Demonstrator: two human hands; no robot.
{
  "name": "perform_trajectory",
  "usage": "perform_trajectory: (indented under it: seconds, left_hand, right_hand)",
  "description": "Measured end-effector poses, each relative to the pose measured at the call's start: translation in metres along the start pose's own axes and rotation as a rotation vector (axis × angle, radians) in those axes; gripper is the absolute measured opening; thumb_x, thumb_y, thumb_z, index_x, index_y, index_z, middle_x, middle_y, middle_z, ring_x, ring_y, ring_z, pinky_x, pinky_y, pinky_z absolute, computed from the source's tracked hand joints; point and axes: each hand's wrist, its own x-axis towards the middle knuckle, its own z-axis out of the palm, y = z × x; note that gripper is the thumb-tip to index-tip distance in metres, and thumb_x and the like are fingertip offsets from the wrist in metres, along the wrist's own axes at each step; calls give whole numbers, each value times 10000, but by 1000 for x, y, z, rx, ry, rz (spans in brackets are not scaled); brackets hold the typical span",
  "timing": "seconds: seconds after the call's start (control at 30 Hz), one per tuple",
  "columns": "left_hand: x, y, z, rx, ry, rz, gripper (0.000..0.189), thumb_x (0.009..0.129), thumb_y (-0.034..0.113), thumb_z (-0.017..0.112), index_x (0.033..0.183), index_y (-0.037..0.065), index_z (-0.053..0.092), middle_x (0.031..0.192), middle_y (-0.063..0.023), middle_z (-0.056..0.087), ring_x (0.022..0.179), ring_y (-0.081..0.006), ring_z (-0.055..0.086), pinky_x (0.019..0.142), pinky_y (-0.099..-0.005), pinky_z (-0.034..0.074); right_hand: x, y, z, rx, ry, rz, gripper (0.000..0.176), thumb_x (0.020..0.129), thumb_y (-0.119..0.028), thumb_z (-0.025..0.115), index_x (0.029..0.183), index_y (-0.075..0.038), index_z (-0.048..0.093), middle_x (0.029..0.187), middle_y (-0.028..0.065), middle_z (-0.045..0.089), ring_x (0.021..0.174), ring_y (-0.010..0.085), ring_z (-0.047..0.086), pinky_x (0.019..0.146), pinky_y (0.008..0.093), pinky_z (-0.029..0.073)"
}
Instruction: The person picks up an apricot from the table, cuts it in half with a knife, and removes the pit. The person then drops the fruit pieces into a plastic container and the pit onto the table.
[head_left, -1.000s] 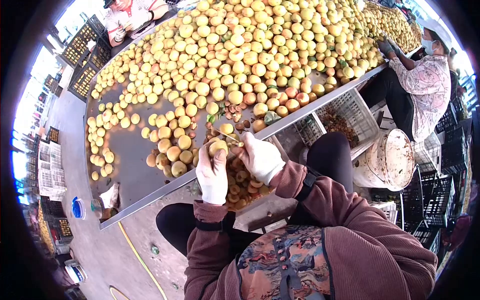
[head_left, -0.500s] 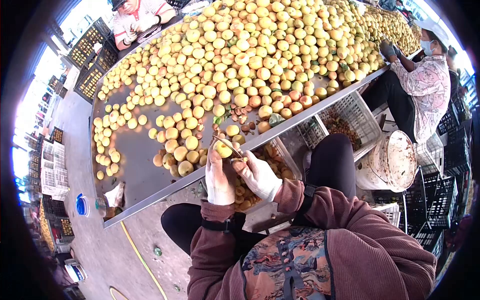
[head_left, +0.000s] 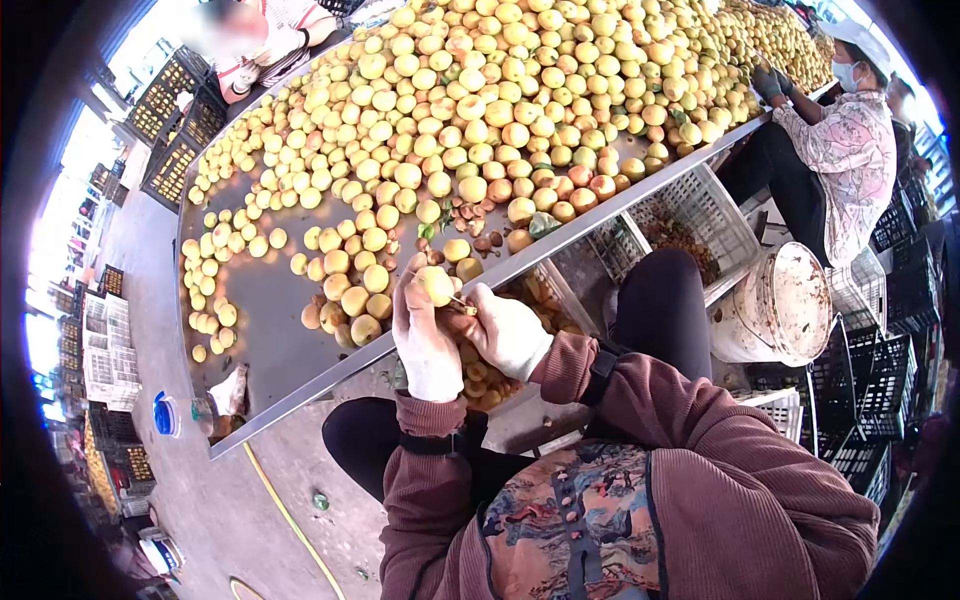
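Observation:
My left hand (head_left: pixel 425 340), in a white glove, holds a yellow apricot (head_left: pixel 436 285) at the near edge of the metal table (head_left: pixel 262 300). My right hand (head_left: pixel 507 328), also gloved, grips a thin knife (head_left: pixel 462 302) whose tip is against the fruit. Below both hands sits a clear bin (head_left: pixel 545 290) with cut fruit halves (head_left: pixel 478 375) in it. A large heap of whole apricots (head_left: pixel 520 90) covers the table beyond my hands.
A person in a floral shirt (head_left: pixel 845 160) sits at the right end of the table, and another person (head_left: pixel 270 30) is at the far side. A white bucket (head_left: pixel 775 310) and plastic crates (head_left: pixel 690 225) stand to my right. Brown pits (head_left: pixel 470 225) lie near the table edge.
Both hands stayed together at the table edge with the fruit. The knife went from lying across the fruit's top to its lower right side. The view shifted slightly.

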Motion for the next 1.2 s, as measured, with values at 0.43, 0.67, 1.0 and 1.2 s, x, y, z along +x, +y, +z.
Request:
perform_trajectory:
  seconds: [0.43, 0.67, 1.0, 1.2]
  left_hand:
    - [-3, -6, -6, 217, -178, -149, 512, 992, 437, 507, 1231, -14, 543, 1072, -81, 612, 955, -169, 570, 860, -299, 451]
    - [1, -10, 0, 409, -25, 324, 459, 1013, 345, 481, 1274, -29, 533, 1195, -99, 602, 1075, -196, 561, 958, -327, 432]
    - [-2, -18, -19, 397, -158, 47, 543, 1047, 420, 311, 1248, -34, 530, 1162, -110, 613, 1020, -204, 572, 915, -325, 447]
    - [-6, -25, -12, 223, -192, -190, 579, 1061, 438, 203, 1243, -26, 498, 1150, -127, 615, 1001, -220, 598, 912, -320, 470]
  right_hand:
    - [3, -5, -20, 33, -16, 86, 397, 963, -404, 539, 1049, -30, 440, 803, 241, 615, 766, 455, 618, 622, 468, 490]
    - [-2, -10, -21, 116, -15, 125, 342, 953, -343, 564, 1006, -32, 433, 819, 232, 626, 777, 456, 616, 621, 477, 495]
    - [-2, -12, -11, -89, -25, 94, 391, 931, -310, 589, 1156, -29, 437, 767, 194, 633, 721, 388, 641, 598, 448, 509]
    - [-6, 19, 1, -139, -19, 23, 419, 882, -272, 630, 1160, -29, 432, 754, 168, 636, 700, 365, 644, 601, 429, 522]
